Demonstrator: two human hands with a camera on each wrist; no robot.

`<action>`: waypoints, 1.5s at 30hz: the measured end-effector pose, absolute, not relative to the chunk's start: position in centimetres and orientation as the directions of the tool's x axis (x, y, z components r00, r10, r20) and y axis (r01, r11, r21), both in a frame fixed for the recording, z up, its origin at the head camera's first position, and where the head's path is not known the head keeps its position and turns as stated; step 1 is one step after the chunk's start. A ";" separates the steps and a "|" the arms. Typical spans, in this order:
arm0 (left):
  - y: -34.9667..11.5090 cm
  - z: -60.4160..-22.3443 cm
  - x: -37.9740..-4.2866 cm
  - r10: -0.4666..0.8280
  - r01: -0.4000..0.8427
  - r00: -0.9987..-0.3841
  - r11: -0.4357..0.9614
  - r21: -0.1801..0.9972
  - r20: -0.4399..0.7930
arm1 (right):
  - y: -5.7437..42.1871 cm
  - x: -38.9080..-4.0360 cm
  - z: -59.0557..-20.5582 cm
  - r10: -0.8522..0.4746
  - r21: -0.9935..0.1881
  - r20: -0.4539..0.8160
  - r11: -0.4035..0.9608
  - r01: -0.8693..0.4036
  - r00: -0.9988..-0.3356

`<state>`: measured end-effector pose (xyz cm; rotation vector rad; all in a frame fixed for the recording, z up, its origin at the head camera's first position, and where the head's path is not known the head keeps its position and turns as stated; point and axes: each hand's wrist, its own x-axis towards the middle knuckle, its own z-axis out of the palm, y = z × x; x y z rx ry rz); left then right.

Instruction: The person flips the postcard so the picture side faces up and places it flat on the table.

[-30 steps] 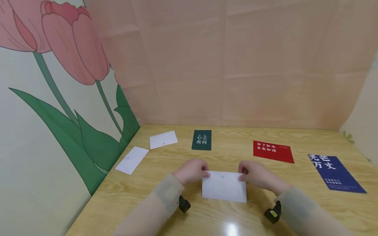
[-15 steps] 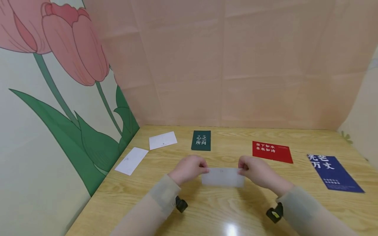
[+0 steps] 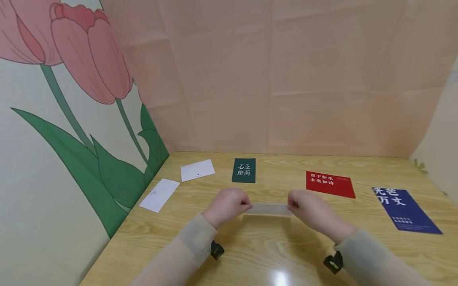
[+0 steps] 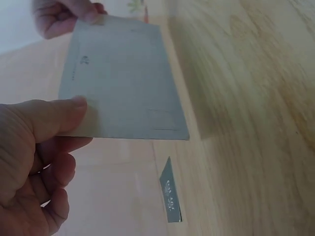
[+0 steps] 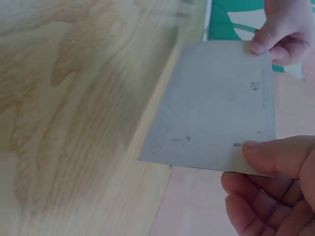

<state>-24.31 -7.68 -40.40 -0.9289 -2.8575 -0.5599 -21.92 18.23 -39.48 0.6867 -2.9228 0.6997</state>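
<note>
A pale postcard [image 3: 268, 209] is stretched between both hands, seen almost edge-on in the head view. My left hand [image 3: 227, 206] pinches its left end, thumb on the printed side and fingers curled behind. At the opposite end my right hand [image 3: 316, 212] pinches it in the same way. The left wrist view shows the card's face [image 4: 123, 78] with a small emblem and a faint stamp box. In the right wrist view, a few dark marks show on the card [image 5: 211, 103] near the right thumb. It is held above the wooden table [image 3: 264, 250].
Beyond the hands lie a green card [image 3: 244, 177] and a red card [image 3: 330, 188], both with white characters. A blue card [image 3: 411, 216] lies at the far right. Two white cards, one upright [image 3: 159, 195] and one sideways [image 3: 197, 174], lie at the left near the tulip-painted wall [image 3: 71, 190].
The postcard has tipped from showing its broad white face to a thin strip in the head view. Both hands have risen slightly, still pinching its ends. The other cards stay put.
</note>
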 end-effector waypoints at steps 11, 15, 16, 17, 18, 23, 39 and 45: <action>-7.7 -41.0 -23.7 0.646 0.664 -0.747 0.738 0.123 0.153 | 18.1 -21.3 -41.0 -0.535 -0.251 0.216 0.778 -0.576 -0.816; -7.6 -41.3 -23.4 0.670 0.678 -0.735 0.726 0.114 0.108 | 18.2 -21.1 -41.4 -0.530 -0.268 0.178 0.784 -0.559 -0.829; -7.6 -41.4 -23.3 0.671 0.677 -0.736 0.726 0.118 0.095 | 18.2 -21.0 -41.5 -0.533 -0.268 0.174 0.784 -0.560 -0.828; -7.6 -41.6 -23.3 0.668 0.673 -0.739 0.729 0.125 0.085 | 18.2 -21.0 -41.6 -0.537 -0.261 0.175 0.783 -0.564 -0.825; -7.5 -41.7 -23.2 0.665 0.668 -0.743 0.732 0.135 0.074 | 18.3 -20.9 -41.8 -0.539 -0.259 0.174 0.782 -0.567 -0.824; -7.4 -42.5 -23.1 0.678 0.680 -0.733 0.725 0.110 0.060 | 18.2 -20.8 -42.4 -0.533 -0.264 0.142 0.792 -0.551 -0.834; -7.3 -44.0 -22.9 0.715 0.713 -0.698 0.699 0.056 -0.039 | 18.2 -20.7 -44.2 -0.557 -0.287 0.040 0.789 -0.543 -0.830; -7.2 -44.0 -22.7 0.698 0.694 -0.712 0.716 0.076 -0.082 | 18.2 -20.7 -44.2 -0.580 -0.296 0.025 0.774 -0.560 -0.814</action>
